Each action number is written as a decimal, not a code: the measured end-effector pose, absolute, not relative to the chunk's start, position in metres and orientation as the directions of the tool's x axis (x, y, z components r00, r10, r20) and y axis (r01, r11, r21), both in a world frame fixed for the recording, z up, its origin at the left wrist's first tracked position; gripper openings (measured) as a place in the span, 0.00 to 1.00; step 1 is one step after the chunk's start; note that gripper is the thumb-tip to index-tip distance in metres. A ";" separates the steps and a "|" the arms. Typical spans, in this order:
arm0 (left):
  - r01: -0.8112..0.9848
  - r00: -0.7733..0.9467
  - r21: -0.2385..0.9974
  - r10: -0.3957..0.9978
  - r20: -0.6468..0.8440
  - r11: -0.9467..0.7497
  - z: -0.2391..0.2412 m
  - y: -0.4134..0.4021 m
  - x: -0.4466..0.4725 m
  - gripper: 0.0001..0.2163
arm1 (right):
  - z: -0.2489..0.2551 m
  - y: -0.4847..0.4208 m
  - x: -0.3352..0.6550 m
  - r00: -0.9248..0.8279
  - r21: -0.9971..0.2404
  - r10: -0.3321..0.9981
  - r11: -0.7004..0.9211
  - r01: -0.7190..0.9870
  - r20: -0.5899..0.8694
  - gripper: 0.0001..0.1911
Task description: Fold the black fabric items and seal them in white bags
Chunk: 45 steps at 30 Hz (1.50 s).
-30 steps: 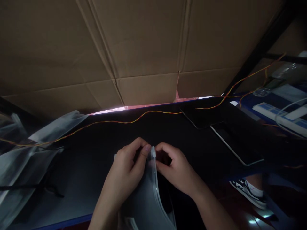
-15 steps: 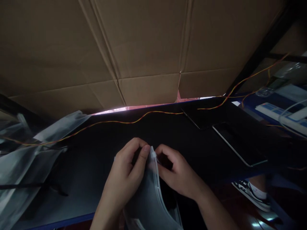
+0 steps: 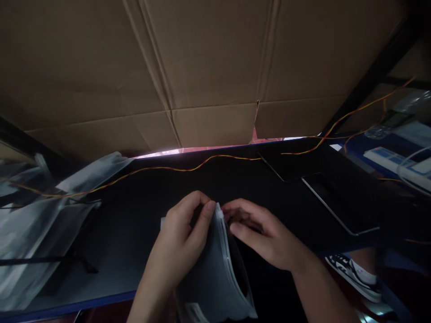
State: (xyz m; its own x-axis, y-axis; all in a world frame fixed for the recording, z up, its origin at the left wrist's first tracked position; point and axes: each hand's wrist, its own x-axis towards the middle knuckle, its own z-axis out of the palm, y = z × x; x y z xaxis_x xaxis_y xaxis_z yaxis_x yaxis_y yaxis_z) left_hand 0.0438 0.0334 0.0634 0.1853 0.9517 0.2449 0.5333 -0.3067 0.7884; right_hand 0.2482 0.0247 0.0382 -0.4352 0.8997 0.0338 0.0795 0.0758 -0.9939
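Note:
My left hand [image 3: 182, 237] grips the top corner of a frosted zip bag [image 3: 215, 278], thumb and fingers pinched on its white zip strip. The bag hangs down toward me over the near edge of a black table [image 3: 134, 224], and its mouth gapes open on the right side. My right hand [image 3: 262, 233] is at that opening, fingers loosely curled and reaching in beside the strip; what the fingertips touch is hidden in the dark.
Flattened cardboard [image 3: 202, 67] stands as a wall behind the table. A thin orange and yellow wire [image 3: 168, 169] runs along the back edge. Clear plastic bags [image 3: 40, 233] pile at the left. A dark tablet [image 3: 340, 202] lies right, a shoe [image 3: 353, 273] below it.
The bag's mouth has spread wider. My right hand has let go of the zip end and loosened, its fingers now at the opening. The view drifted slightly.

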 end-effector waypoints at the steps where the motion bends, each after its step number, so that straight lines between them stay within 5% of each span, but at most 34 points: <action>1: 0.535 0.203 0.785 0.949 0.241 -0.314 0.062 0.034 0.046 0.14 | 0.039 0.028 0.246 -0.386 -0.993 0.920 0.100 0.070 0.065 0.06; 7: 0.584 0.072 0.753 0.943 0.325 -0.304 0.055 0.033 0.048 0.14 | 0.037 0.018 0.221 -0.220 -0.936 0.952 0.264 0.231 0.214 0.14; 13: 0.716 -0.109 0.655 0.887 0.449 -0.244 0.064 0.058 0.024 0.12 | 0.040 -0.021 0.222 -0.280 -0.917 0.960 0.114 0.382 0.002 0.13; 18: 0.847 -0.067 0.496 0.886 0.458 -0.192 0.077 0.084 0.029 0.11 | 0.044 -0.031 0.230 -0.396 -0.872 0.902 0.047 0.488 -0.173 0.12; 20: 0.890 -0.024 0.422 0.905 0.424 -0.174 0.072 0.074 0.036 0.10 | 0.035 -0.029 0.237 -0.351 -0.833 0.927 0.085 0.547 -0.135 0.12; 22: 0.928 -0.004 0.345 0.921 0.390 -0.141 0.058 0.049 0.041 0.20 | 0.020 -0.025 0.245 -0.287 -0.762 0.958 0.170 0.625 -0.022 0.12; 25: 0.982 0.021 0.174 0.963 0.267 -0.070 0.025 0.004 0.042 0.35 | -0.005 -0.017 0.259 -0.191 -0.594 0.960 0.278 0.755 0.207 0.14; 28: 0.989 0.059 0.123 0.981 0.186 -0.083 -0.003 -0.020 0.038 0.39 | -0.024 -0.009 0.266 -0.151 -0.405 0.920 0.301 0.863 0.361 0.19; 35: 0.911 0.377 0.111 0.912 0.160 -0.396 0.015 0.002 0.011 0.35 | -0.033 -0.005 0.266 -0.187 -0.307 0.919 0.301 0.903 0.348 0.25; 41: 0.983 0.130 0.090 0.955 0.267 -0.159 0.007 -0.022 -0.018 0.43 | -0.030 -0.008 0.267 -0.173 -0.327 0.930 0.282 0.902 0.324 0.25; 45: 0.984 0.099 0.114 0.958 0.269 -0.134 -0.007 -0.026 -0.030 0.29 | -0.030 -0.008 0.267 -0.169 -0.329 0.932 0.278 0.903 0.321 0.25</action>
